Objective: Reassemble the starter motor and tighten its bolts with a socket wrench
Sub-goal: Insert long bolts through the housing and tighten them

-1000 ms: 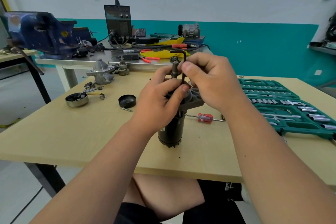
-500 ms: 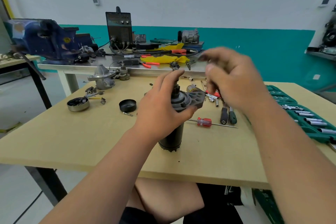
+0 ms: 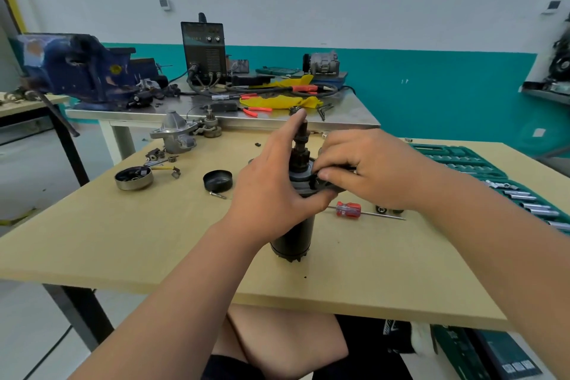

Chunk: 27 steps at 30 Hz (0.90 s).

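starter motor [image 3: 293, 241] stood upright on its end on the wooden table [image 3: 154, 241], front-middle, shaft [image 3: 303, 139] pointing up. left hand [image 3: 271, 194] gripped it just under the end plate [image 3: 311, 185], thumb wrapped round the front, forefinger straight up alongside the shaft. right hand [image 3: 370, 170] had its fingers curled, thumb and fingertips pinching the plate's rim on the right side. couldn't tell whether a bolt sat between them, the hand hid it. no wrench in either hand.

my read: the step was seating and aligning the end plate on the body, fasteners finger-started at most. nose housing [image 3: 175, 136] sat well apart at the back left of the table, black cap [image 3: 217, 179] and metal cup [image 3: 133, 177] loose nearby, so reassembly looked mid-way, not near done.

next move, as a guess: square the plate so the bolt holes line up, start the bolts by hand, then fetch ratchet and socket from the green socket set case [image 3: 481, 163] at the right. the left hand would need to hold the body against turning, since it stood free, not clamped. red-handled screwdriver [image 3: 348, 209] lay just right of the motor.
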### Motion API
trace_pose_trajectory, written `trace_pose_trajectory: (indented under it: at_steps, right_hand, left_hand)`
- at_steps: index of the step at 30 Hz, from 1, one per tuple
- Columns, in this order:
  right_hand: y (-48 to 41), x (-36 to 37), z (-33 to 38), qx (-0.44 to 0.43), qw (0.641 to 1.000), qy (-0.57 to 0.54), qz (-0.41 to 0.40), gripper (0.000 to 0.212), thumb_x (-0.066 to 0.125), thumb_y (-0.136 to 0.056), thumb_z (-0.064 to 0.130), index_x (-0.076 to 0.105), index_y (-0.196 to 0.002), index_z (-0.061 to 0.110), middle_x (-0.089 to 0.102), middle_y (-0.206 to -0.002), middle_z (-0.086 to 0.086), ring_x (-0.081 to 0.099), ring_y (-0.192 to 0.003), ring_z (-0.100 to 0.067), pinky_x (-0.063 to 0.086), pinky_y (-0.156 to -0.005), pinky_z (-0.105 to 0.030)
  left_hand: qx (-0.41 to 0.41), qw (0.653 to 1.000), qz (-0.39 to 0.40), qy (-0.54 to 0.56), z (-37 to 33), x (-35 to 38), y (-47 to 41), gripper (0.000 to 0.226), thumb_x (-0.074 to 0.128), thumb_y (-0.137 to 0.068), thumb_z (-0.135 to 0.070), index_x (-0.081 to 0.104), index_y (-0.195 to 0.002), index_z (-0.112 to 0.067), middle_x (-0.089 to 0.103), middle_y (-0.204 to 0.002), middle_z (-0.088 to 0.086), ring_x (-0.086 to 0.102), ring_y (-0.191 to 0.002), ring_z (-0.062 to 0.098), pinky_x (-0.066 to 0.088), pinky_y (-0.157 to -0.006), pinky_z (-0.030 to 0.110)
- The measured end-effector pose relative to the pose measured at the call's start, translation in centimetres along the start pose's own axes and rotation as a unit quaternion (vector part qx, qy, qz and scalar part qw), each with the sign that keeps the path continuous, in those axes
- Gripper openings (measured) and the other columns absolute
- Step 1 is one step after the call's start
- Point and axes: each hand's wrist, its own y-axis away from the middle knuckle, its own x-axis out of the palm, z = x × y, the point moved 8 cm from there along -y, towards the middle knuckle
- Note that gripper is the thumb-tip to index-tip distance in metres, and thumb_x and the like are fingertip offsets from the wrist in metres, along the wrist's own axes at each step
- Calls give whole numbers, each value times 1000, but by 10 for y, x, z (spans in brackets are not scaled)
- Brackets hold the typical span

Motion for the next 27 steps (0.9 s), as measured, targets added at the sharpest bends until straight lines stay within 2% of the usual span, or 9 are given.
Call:
trace_pose_trajectory:
  at_steps: [5, 7, 9, 12, 17, 19, 21, 24, 27]
  right_hand:
    - [-8, 2, 12, -85, 991, 64, 77, 22, 54, -96, 20, 71, -109, 18, 63, -105, 2, 55, -99, -16, 46, -86, -34]
    - [-9, 1, 16, -107, 988, 71, 84, 22, 54, -96, 19, 72, -108, 17, 66, -104, 0, 57, -97, -18, 45, -82, -30]
    - [-6, 0, 19, -122, 987, 78, 75, 24, 53, -93, 20, 74, -104, 15, 68, -99, -2, 60, -92, -20, 46, -77, -29]
    - [0, -2, 21, -122, 988, 85, 31, 23, 55, -90, 20, 75, -98, 13, 69, -92, -4, 64, -83, -24, 55, -68, -39]
    - [3, 0, 24, -138, 984, 114, -11, 17, 60, -88, 17, 76, -92, 11, 70, -85, -6, 66, -72, -27, 55, -54, -41]
    - [2, 0, 27, -158, 980, 120, -3, 16, 61, -87, 15, 76, -90, 11, 70, -85, -6, 65, -71, -27, 55, -55, -38]
    - [2, 0, 30, -181, 975, 124, 13, 16, 61, -87, 14, 76, -90, 11, 70, -86, -5, 65, -73, -25, 56, -57, -36]
    - [5, 2, 33, -199, 971, 130, 22, 16, 60, -87, 13, 75, -92, 11, 70, -89, -6, 66, -76, -26, 57, -56, -39]
    - [4, 0, 34, -191, 970, 149, 28, 16, 59, -88, 14, 75, -90, 11, 69, -86, -7, 66, -72, -27, 55, -51, -38]
  left_hand:
    - [-1, 998, 67, 10, 4, -1, -1, 116, 73, -60, -64, 8, -153, -42, 47, -144, -17, 54, -120, 4, 48, -96, 27]
    - [-5, 996, 87, 30, 5, -2, -3, 111, 72, -56, -63, 12, -149, -49, 51, -136, -24, 54, -119, 1, 48, -101, 33]
    - [6, 994, 105, 35, 4, -4, -5, 108, 72, -57, -59, 10, -145, -56, 51, -122, -41, 49, -118, -11, 42, -108, 44]
    - [13, 991, 129, 19, 5, -4, -7, 106, 71, -59, -57, -1, -136, -69, 40, -106, -61, 40, -107, -29, 31, -114, 54]
    - [14, 992, 124, 24, 4, -4, -5, 104, 70, -59, -57, -2, -132, -74, 47, -107, -54, 46, -107, -23, 33, -112, 52]
    - [20, 991, 126, 31, 3, -4, -4, 104, 71, -60, -55, -2, -133, -73, 46, -112, -52, 45, -110, -22, 33, -112, 55]
    - [24, 991, 127, 42, 4, -5, -3, 105, 73, -61, -52, 0, -135, -72, 52, -116, -41, 51, -113, -12, 36, -110, 54]
    - [27, 990, 125, 65, 8, -6, -4, 106, 75, -61, -47, 6, -140, -65, 59, -115, -25, 61, -105, 9, 46, -99, 37]
    - [26, 988, 125, 91, 12, -4, -5, 107, 78, -62, -41, 10, -143, -59, 60, -115, -21, 63, -101, 7, 49, -91, 21]
